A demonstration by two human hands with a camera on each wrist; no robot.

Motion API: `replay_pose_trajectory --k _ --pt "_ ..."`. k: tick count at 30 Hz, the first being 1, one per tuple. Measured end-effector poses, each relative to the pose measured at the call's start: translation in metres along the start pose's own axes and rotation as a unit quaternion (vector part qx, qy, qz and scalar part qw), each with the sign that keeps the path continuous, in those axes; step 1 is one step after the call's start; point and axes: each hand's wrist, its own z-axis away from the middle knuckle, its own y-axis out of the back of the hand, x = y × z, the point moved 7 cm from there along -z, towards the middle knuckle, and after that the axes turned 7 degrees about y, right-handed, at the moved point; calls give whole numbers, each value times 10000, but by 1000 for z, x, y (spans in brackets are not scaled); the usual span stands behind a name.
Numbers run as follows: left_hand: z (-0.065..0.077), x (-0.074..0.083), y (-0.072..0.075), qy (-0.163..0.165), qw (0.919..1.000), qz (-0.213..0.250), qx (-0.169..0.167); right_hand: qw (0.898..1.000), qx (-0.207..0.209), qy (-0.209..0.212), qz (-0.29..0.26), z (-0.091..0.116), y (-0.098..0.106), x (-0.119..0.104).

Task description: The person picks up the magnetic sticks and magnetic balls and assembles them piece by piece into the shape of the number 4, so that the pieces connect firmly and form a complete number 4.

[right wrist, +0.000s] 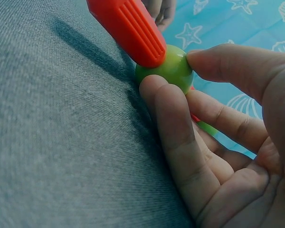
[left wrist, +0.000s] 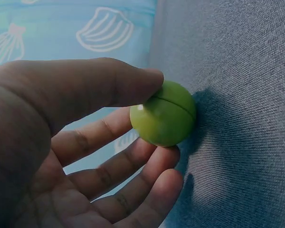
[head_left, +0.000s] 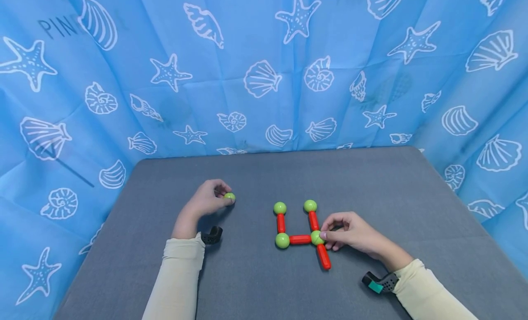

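My left hand pinches a loose green ball between thumb and fingers, at or just above the cloth left of the assembly. In the head view, red rods and green balls form a shape like a 4. My right hand pinches its junction ball from the right. From that ball one red rod runs up to a green ball, and another red rod goes left to a corner ball. A lower red rod has a bare near end. Above the corner, a red rod carries a green ball.
A grey cloth-covered table lies under everything. Behind it and along both sides hangs a blue curtain with white shell and starfish prints. Black straps with small devices sit at both wrists.
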Motion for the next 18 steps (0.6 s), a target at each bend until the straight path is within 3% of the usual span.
replay_pose_trajectory --k 7,18 --pt "3 11 -5 -126 9999 -61 -52 10000 20 8 11 0 1 1" --pt "21 55 -20 -825 9960 55 -330 10000 18 6 2 0 1 2"
